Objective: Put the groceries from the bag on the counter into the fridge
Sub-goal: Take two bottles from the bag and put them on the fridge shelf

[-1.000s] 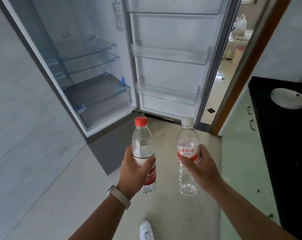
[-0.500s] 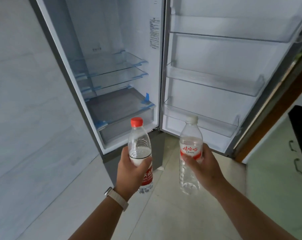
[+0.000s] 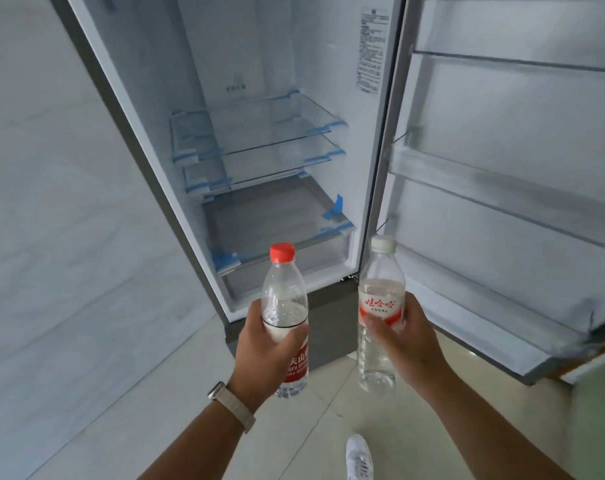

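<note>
My left hand [image 3: 263,355] grips a clear water bottle with a red cap [image 3: 284,296], held upright. My right hand [image 3: 403,344] grips a second clear water bottle with a white cap [image 3: 380,282] and a red-and-white label, also upright. Both bottles are in front of the open fridge [image 3: 259,140], just below its lowest drawer [image 3: 283,268]. Glass shelves [image 3: 256,133] inside hold nothing. The fridge door [image 3: 502,168] stands open to the right with bare door racks [image 3: 495,188]. The bag and counter are out of view.
A pale grey wall [image 3: 51,237] runs along the left of the fridge. The floor is light tile [image 3: 311,427]. My white shoe [image 3: 360,459] shows at the bottom. A watch with a beige strap [image 3: 230,405] is on my left wrist.
I have come closer to the fridge and turned left; the interior now fills the view and the counter and doorway on the right have dropped out. Both bottles stay in my hands.
</note>
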